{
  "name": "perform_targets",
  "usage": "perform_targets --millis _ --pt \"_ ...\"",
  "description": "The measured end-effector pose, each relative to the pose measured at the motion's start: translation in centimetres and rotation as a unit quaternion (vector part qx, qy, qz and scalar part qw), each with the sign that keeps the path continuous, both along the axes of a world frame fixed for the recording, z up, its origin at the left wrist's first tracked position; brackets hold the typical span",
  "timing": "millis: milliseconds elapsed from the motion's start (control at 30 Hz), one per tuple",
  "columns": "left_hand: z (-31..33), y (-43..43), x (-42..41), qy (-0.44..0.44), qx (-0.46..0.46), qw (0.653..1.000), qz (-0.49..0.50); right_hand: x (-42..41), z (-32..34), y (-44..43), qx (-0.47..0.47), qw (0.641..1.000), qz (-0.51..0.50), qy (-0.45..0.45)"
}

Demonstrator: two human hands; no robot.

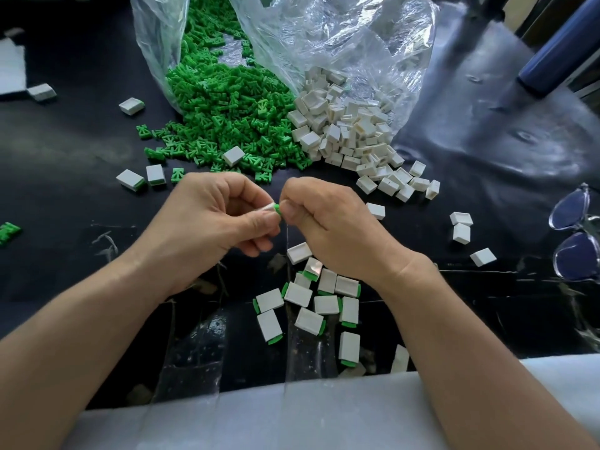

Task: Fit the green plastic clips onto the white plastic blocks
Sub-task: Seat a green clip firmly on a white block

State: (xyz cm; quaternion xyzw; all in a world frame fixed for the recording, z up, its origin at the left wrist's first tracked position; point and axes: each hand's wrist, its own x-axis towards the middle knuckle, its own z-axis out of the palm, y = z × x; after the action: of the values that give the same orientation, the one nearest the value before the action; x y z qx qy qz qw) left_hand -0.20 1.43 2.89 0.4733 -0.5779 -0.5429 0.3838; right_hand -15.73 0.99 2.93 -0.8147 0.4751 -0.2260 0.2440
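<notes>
My left hand (207,219) pinches a white block (268,207), of which only a thin edge shows between thumb and fingers. A green clip (277,209) sits at that block's right end, and my right hand (324,222) pinches it from the right. A heap of loose green clips (227,118) spills from a clear bag at the top centre. Beside it lies a heap of white blocks (344,125). Several blocks with green clips fitted (321,303) lie under my right wrist.
Two clear plastic bags (341,37) stand open at the back on the black table cover (81,141). Stray white blocks (461,228) lie to the right and left. Clear-framed glasses (574,235) rest at the right edge. White foam (292,417) runs along the near edge.
</notes>
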Motion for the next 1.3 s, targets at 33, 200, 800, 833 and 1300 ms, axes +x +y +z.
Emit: perform_targets --millis 33,200,800,833,1300 --pt "0.0 0.0 0.0 -0.006 -0.005 1.000 -0.007 -0.1 0.1 0.0 -0.004 1.000 0.009 0.013" --pt "-0.4 0.2 0.0 -0.069 -0.042 0.997 -0.012 -0.1 0.5 0.3 -0.015 0.994 0.032 0.099" --pt "-0.2 -0.3 -0.1 0.111 -0.015 0.994 0.013 0.0 0.2 0.1 0.175 0.941 -0.083 -0.276" --pt "-0.2 -0.3 -0.1 0.120 -0.018 0.993 0.013 0.1 0.2 0.1 0.223 0.923 -0.082 -0.302" --pt "-0.1 0.1 -0.3 0.143 -0.041 0.988 -0.036 1.3 0.7 0.7 0.453 0.797 -0.018 -0.400"
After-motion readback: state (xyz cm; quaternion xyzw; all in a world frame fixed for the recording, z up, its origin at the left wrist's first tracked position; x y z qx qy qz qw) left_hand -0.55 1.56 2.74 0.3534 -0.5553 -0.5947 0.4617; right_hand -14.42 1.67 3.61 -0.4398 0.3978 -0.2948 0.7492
